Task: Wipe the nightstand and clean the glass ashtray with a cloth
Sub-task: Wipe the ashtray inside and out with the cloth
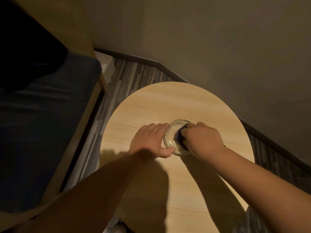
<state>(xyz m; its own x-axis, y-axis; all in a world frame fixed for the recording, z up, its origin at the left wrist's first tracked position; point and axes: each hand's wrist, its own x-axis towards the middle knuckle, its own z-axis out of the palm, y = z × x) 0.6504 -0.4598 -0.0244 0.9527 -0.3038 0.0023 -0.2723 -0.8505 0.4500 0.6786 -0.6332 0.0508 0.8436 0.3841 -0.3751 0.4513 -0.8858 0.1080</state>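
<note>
The right hand [202,140] is curled tight around a small dark wad of cloth [180,137], knuckles up and fingertips pressed down into the bowl of a round clear glass ashtray [175,140]; only a dark sliver of the cloth shows between the fingers and the glass. The left hand [149,140] steadies the ashtray from the other side, its fingers wrapped along the far-left rim and its thumb hooked against the near rim, so the dish is pinned between thumb and fingers. Both forearms reach in from the bottom of the view, the left crossing from the lower left and the right from the lower right, meeting at the ashtray. The ashtray sits on the round, pale wood-grain nightstand top [168,101], a little right of its centre. The step in hand looks to be the cleaning of the ashtray's inside. The next move likely calls for a turning rub of the cloth round the bowl and up the inner wall, with the left hand's grip firm, since smooth glass on a smooth top could slide or tip under the pressure. Whether the nightstand itself has been wiped cannot be told from here. Beyond the top lie grey striped plank flooring [134,73], a dark skirting board under a plain wall, and at left a bed with a dark blue mattress [42,123] in a light wooden frame.
</note>
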